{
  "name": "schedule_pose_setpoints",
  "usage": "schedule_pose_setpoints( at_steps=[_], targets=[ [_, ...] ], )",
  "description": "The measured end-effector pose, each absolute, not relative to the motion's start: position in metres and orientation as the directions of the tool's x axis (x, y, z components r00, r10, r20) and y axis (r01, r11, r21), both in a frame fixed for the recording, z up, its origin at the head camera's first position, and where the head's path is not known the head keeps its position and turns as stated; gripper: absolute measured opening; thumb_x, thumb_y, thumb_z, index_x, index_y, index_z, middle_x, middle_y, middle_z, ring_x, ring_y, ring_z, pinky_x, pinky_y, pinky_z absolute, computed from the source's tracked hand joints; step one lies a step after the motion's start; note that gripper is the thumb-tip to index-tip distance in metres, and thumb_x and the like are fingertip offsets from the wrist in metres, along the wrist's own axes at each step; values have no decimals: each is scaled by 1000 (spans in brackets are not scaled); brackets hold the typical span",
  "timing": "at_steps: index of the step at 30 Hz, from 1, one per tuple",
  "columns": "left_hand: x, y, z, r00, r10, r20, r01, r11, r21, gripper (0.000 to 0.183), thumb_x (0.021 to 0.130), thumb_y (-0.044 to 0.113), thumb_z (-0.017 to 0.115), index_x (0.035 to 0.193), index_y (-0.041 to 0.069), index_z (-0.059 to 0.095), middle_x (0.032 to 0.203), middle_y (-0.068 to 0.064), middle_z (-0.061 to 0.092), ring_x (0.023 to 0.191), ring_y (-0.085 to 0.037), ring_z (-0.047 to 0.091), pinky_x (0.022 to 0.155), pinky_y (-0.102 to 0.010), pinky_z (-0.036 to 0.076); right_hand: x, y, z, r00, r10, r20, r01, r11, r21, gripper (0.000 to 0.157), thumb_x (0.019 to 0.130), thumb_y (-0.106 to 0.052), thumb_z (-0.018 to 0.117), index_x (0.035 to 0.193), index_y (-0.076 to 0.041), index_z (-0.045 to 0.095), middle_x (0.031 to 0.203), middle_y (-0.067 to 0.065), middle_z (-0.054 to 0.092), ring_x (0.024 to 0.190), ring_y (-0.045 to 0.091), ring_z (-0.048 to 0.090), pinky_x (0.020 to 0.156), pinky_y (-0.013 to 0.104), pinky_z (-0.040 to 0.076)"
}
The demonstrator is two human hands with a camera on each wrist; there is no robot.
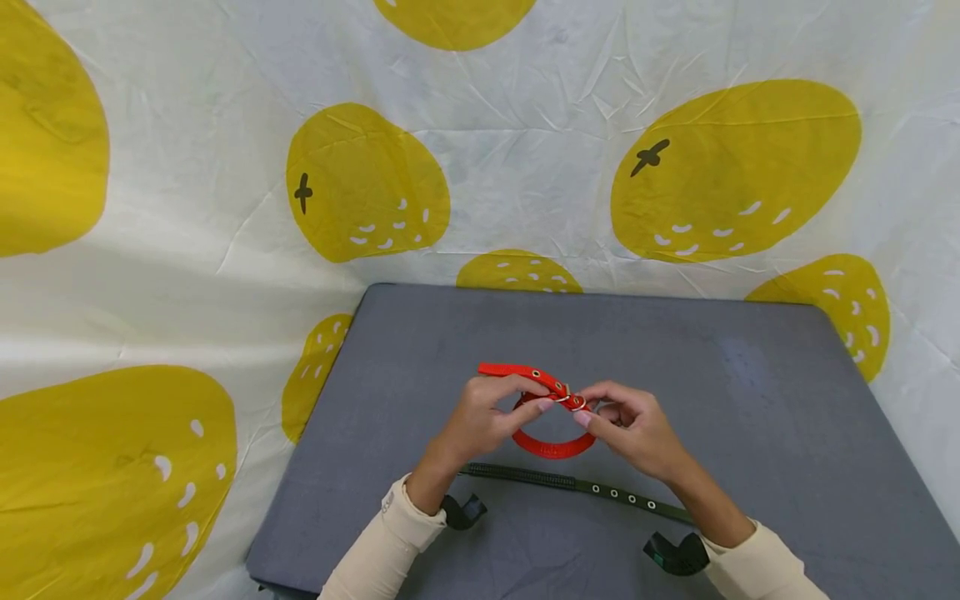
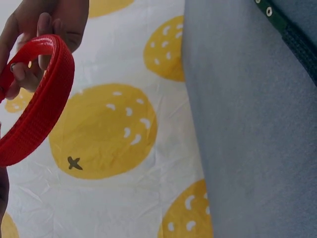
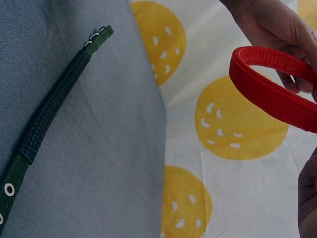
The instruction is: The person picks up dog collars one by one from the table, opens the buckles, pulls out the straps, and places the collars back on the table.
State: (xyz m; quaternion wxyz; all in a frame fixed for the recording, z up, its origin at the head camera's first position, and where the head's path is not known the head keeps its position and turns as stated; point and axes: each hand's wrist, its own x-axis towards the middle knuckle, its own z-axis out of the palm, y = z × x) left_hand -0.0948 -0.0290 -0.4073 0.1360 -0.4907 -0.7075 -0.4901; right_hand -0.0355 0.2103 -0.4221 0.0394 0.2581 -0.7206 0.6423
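Both hands hold a red dog collar [image 1: 553, 448] above the table, its strap bent into a loop with the eyelet end sticking out to the left. My left hand [image 1: 483, 421] pinches the strap between thumb and fingers, just left of the metal buckle [image 1: 564, 392]. On the other side, the right hand [image 1: 633, 425] pinches the collar beside its metal ring [image 1: 578, 403]. The collar's ribbed outer face [image 2: 52, 106] shows large in the left wrist view. From the right wrist, the red loop [image 3: 272, 99] hangs between the hands.
A dark green collar [image 1: 525, 475] with metal eyelets lies stretched out on the grey table [image 1: 420, 333], below the hands. Black straps [image 1: 463, 512] sit at both wrists. A white cloth [image 1: 525, 183] printed with yellow fruit hangs behind and to the left of the table.
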Motion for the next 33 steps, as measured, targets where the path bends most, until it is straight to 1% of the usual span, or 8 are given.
schedule_pose_setpoints(
  at_steps=[5, 8, 13, 17, 20, 24, 28, 33],
  targets=[
    [-95, -29, -408, -478, 534, 697, 837, 36, 546, 25, 97, 28, 65, 101, 5, 73, 89, -6, 75, 66, -6, 56, 60, -20, 50, -34, 210, -422, -866, -326, 379, -412, 36, -910, 30, 90, 17, 57, 113, 1, 66, 59, 3, 46, 40, 12, 34, 35, 20, 30],
    [-95, -29, -408, -471, 524, 709, 843, 32, 537, 23, 97, 26, 66, 101, 5, 73, 88, -5, 74, 65, -6, 55, 59, -19, 49, -33, 210, -421, -859, -325, 396, -428, 29, -904, 32, 89, 17, 57, 117, 3, 66, 73, 1, 57, 42, 13, 39, 36, 22, 30],
    [-95, -30, -407, -475, 506, 720, 840, 18, 542, 19, 97, 23, 68, 100, 5, 73, 87, -5, 74, 66, -8, 55, 61, -19, 49, -32, 210, -420, -858, -339, 387, -433, 69, -899, 37, 90, 15, 57, 124, 2, 65, 92, 2, 63, 46, 9, 43, 38, 23, 33],
    [-94, -31, -406, -484, 505, 715, 833, 14, 553, 19, 96, 22, 68, 101, 5, 74, 89, -6, 74, 66, -8, 56, 61, -20, 50, -32, 210, -421, -866, -341, 366, -422, 105, -901, 35, 90, 14, 58, 122, 0, 65, 89, 4, 61, 48, 7, 45, 40, 22, 35],
    [-95, -30, -406, -477, 511, 715, 838, 17, 546, 19, 96, 22, 69, 101, 5, 74, 90, -6, 75, 67, -8, 58, 63, -18, 50, -34, 209, -421, -864, -328, 383, -443, 128, -887, 33, 87, 13, 63, 116, -4, 67, 74, 1, 57, 46, 6, 42, 41, 21, 33],
    [-96, -29, -406, -460, 524, 717, 850, 26, 526, 22, 96, 25, 67, 101, 5, 74, 92, -6, 75, 68, -7, 59, 65, -16, 50, -39, 206, -417, -847, -316, 428, -490, 148, -859, 32, 83, 11, 70, 108, -9, 69, 56, -2, 45, 43, 5, 33, 40, 19, 29],
    [-96, -29, -406, -462, 527, 713, 847, 26, 530, 22, 95, 26, 68, 102, 6, 74, 92, -5, 75, 68, -7, 56, 63, -18, 50, -42, 205, -414, -826, -325, 461, -521, 125, -844, 29, 82, 14, 70, 104, -4, 69, 57, -1, 47, 42, 7, 33, 39, 18, 29],
    [-96, -28, -407, -475, 522, 708, 837, 20, 547, 22, 95, 26, 68, 102, 6, 74, 93, -5, 75, 69, -8, 55, 62, -21, 50, -43, 207, -415, -825, -346, 448, -512, 119, -851, 31, 83, 16, 67, 104, -6, 67, 66, -3, 54, 44, 7, 37, 40, 18, 31]
  ],
)
